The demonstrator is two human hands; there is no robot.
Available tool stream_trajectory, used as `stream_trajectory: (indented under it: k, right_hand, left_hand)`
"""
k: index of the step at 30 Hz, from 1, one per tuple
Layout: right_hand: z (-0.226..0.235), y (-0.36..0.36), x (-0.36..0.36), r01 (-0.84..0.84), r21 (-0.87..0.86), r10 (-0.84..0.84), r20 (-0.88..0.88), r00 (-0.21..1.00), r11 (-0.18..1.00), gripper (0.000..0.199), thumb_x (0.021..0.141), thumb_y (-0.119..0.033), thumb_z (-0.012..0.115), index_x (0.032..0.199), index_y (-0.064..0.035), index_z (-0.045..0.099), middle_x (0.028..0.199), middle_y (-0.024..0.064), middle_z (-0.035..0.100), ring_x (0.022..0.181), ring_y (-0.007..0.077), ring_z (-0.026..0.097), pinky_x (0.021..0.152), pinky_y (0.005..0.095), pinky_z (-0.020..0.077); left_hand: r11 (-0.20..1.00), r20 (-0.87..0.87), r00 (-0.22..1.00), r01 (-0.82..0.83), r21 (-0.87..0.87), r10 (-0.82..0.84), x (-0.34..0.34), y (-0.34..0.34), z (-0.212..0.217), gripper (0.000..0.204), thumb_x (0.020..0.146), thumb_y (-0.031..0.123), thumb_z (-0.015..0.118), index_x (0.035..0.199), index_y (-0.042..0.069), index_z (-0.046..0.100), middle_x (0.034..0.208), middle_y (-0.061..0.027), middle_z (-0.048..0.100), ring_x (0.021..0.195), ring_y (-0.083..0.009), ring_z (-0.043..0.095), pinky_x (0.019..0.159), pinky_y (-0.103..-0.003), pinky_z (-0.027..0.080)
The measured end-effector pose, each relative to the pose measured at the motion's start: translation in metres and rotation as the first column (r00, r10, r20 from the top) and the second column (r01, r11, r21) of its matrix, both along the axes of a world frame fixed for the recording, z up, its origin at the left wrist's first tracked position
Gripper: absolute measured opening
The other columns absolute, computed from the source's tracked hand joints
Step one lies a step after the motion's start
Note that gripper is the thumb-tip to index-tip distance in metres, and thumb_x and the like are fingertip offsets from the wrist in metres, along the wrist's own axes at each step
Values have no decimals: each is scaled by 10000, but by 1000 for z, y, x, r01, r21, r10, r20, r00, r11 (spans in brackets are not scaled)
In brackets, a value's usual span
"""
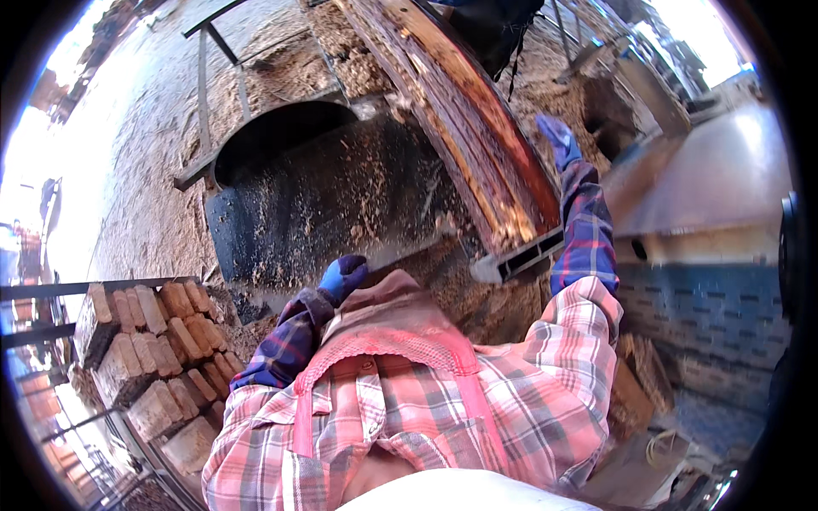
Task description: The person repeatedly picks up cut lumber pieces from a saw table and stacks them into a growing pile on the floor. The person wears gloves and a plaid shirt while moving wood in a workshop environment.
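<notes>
Long, rough-edged timber boards (477,128) in reddish brown and pale yellow lie side by side, slanting down to a metal frame end (528,258) in front of me. My right hand (559,140), in a blue-violet glove, reaches forward along their right side with its fingers stretched out. Whether it touches the wood I cannot tell. My left hand (343,277), in a blue glove, is curled closed by the edge of my pink apron (392,319). Anything inside its fingers is hidden. Just beyond it is a dark metal chute (315,204) sprinkled with sawdust.
Stacked short wooden blocks (162,341) stand at my left behind a metal rail (102,289). A broad metal machine table (694,183) with a blue side rises at my right. Sawdust (290,60) covers ground ahead, near a thin metal frame (204,85). Dark cloth (490,34) hangs beyond the boards.
</notes>
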State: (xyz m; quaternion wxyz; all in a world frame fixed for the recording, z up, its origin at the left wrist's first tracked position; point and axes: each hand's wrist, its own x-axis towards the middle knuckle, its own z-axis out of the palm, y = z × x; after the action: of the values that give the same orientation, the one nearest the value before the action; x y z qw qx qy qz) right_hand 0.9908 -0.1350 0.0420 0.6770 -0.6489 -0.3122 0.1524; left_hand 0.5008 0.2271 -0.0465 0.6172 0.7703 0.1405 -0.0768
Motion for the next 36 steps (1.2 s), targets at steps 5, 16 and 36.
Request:
stream_trajectory:
  k: [5,16,36]
  right_hand:
    - [-34,71,19,-179,-337,80,-286,955,924,415,918,-192,382,1270,26,403,1293,155,426,1223,218,384,1041,291,290]
    - [-72,33,15,-227,-601,100,-237,966,766,487,900,-314,427,1271,0,414,1270,125,446,1174,188,415,997,275,323]
    - [-56,125,-64,-298,-374,-3,-627,779,878,560,872,-438,472,1251,-27,447,1188,88,514,1047,181,507,904,283,406]
  left_hand:
    - [978,-64,980,-195,-80,190,-2,14,-11,284,823,201,575,1010,-13,589,872,-75,623,783,-158,567,726,-295,464]
    - [776,-232,840,-542,-321,491,20,6,-22,185,841,225,590,863,43,574,724,-5,578,603,-91,506,539,-250,428]
    - [995,-322,946,-45,-87,15,163,-82,103,1165,650,630,635,1348,-96,50,1038,-283,551,889,-301,597,772,-358,470]
